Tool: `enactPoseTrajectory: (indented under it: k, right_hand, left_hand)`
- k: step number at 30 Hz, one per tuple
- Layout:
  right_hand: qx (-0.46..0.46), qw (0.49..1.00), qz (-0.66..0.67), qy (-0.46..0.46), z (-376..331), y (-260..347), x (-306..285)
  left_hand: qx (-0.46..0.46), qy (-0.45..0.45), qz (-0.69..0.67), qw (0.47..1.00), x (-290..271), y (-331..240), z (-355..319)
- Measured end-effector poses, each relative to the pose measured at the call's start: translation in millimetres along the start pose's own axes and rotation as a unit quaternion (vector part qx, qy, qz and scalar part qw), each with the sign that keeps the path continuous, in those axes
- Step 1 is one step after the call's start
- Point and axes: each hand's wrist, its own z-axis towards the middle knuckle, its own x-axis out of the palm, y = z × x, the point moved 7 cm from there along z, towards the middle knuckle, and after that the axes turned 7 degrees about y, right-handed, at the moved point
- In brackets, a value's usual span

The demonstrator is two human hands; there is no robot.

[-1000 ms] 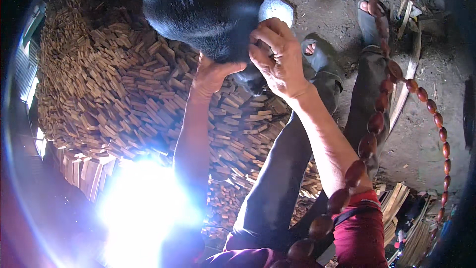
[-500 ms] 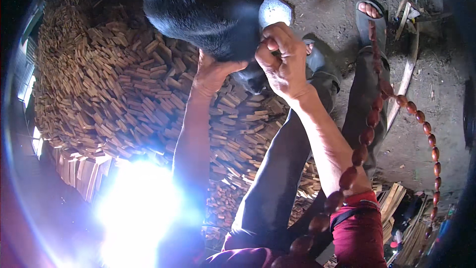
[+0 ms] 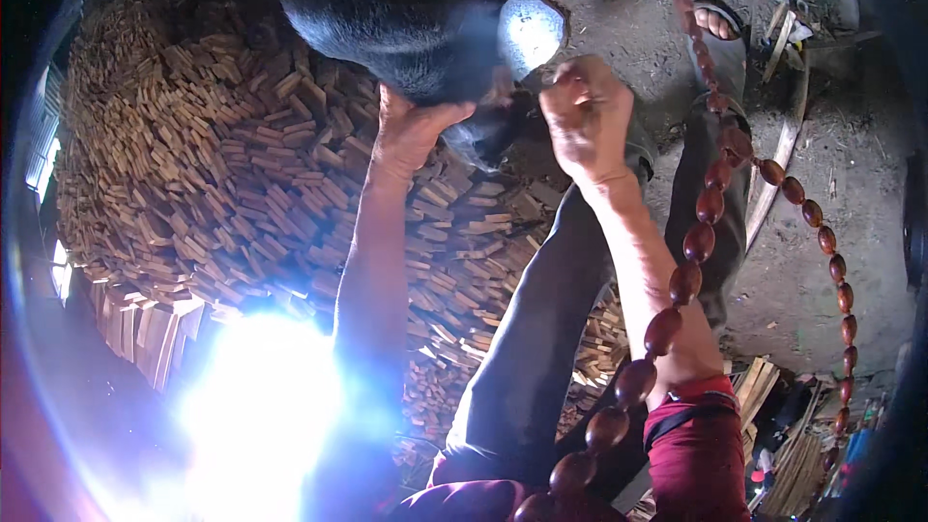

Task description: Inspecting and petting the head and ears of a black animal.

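Note:
At the top hangs the dark, glossy-furred body of a black animal [image 3: 387,10]; which part of it shows I cannot tell. My left hand [image 3: 411,130] grips its lower end, thumb across the front and fingers hidden behind the fur. To the right of it, a short gap away from the fur, my right hand [image 3: 587,121] is a slightly blurred fist; anything inside it is hidden. Between the hands a dark, shiny part [image 3: 483,140] hangs below the fur. A string of red-brown beads [image 3: 698,242] dangles in front of my right forearm.
A wide pile of small split wood pieces [image 3: 213,155] spreads on the left and below. A bright, pale flat-looking object [image 3: 532,31] lies behind the animal. Bare earth [image 3: 831,222] with loose sticks [image 3: 788,135] is on the right. My sandalled foot [image 3: 720,24] rests there. Strong glare covers the lower left.
My right fist has drawn away from the animal's fur, to the right and slightly down. The left hand keeps its grip. The beads have swung a little left.

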Motion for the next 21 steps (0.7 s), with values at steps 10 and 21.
enactPoseTrajectory:
  k: [10,21]
  right_hand:
    - [0.262,0.944,0.158,-0.124,-12.8,-150.5,-115.3]
    - [0.351,0.899,0.184,-0.187,1.9,-154.3,-133.0]
  left_hand:
    - [-0.016,0.020,0.003,1.000,-5.6,11.2,6.7]
    - [-0.037,0.011,-0.111,0.993,-18.9,30.9,7.6]
